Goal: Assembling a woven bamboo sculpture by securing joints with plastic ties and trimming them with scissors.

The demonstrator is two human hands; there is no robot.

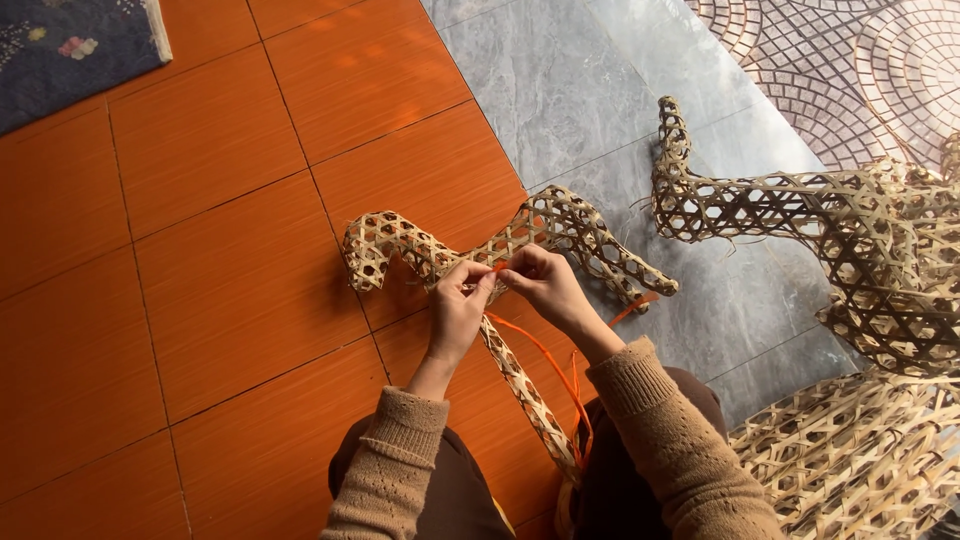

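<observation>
Nearest strip: a narrow woven bamboo strip (528, 390) runs from between the person's knees up to the woven bamboo frame (480, 245), with loose orange binding strips (560, 375) trailing beside it.
Left hand: the left hand (457, 305) is closed in a pinch, fingertips gripping the frame at its middle join, just left of the orange end.
Right hand: the right hand (545, 285) is also pinched shut, thumb and forefinger holding the orange strip where it meets the frame.
Frame: a curved, open-lattice piece lying flat on the orange tiled floor (200, 250), its right arm crossing onto the grey stone slab (560, 90).
Doing it well: judged from the grip, the binding wants steady tension, with the left hand bracing the lattice so the join does not twist while the orange strip is drawn snug.
Edges: frayed bamboo ends stick out along the frame's rims and could snag fingers or the strip.
Open room: left of the frame lies much bare tile; right of it a larger woven bamboo figure (850, 230) and a flat lattice panel (860, 460) crowd in.
Farthest: a dark patterned rug (70, 45), well beyond the frame's left end.
</observation>
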